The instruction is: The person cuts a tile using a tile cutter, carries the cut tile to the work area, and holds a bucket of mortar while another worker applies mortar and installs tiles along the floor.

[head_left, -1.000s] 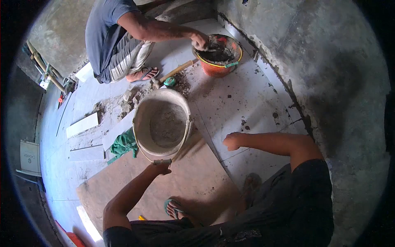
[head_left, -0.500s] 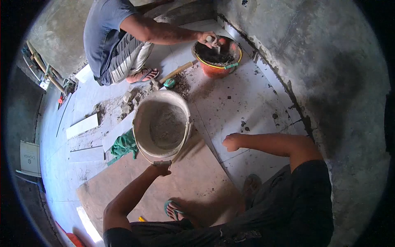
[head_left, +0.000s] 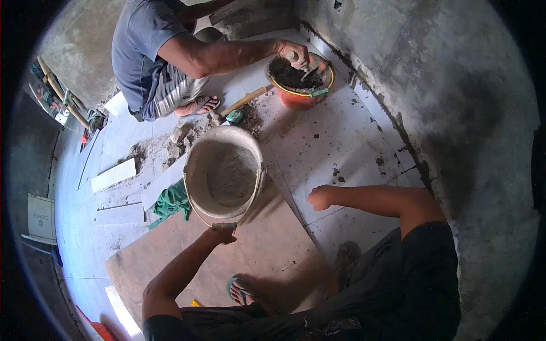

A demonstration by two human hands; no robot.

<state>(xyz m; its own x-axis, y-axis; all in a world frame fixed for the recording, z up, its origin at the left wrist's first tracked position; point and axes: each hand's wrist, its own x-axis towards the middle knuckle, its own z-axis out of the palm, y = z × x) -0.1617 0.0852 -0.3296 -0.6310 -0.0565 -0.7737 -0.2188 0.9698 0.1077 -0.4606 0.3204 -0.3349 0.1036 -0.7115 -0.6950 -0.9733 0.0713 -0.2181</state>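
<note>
My left hand (head_left: pixel 223 235) is closed round the grip of the handle on a pale bucket (head_left: pixel 194 170). Grey powdery material (head_left: pixel 230 173) lies inside the bucket, whose handle tilts toward me. Out over the tiles, my right hand (head_left: pixel 320 198) is curled with its fingers folded in; what it holds, if anything, is hidden. Just left of the bucket is a crumpled green cloth (head_left: pixel 172 200). Beyond its rim lie a green tape measure (head_left: pixel 235 116) and a hammer with a wooden handle (head_left: pixel 245 101).
A co-worker (head_left: pixel 149 57) squats at the upper left, holding a trowel (head_left: pixel 307 74) in a red bucket (head_left: pixel 296 101) of dark mortar. Rubble (head_left: pixel 177 138) and cut tiles (head_left: pixel 114 174) lie at left. A brown board (head_left: pixel 176 256) is underfoot; a concrete wall (head_left: pixel 483 142) stands at right.
The co-worker's hand and trowel have shifted within the red bucket, and their body leans slightly left. Both my hands and the pale bucket have hardly moved.
</note>
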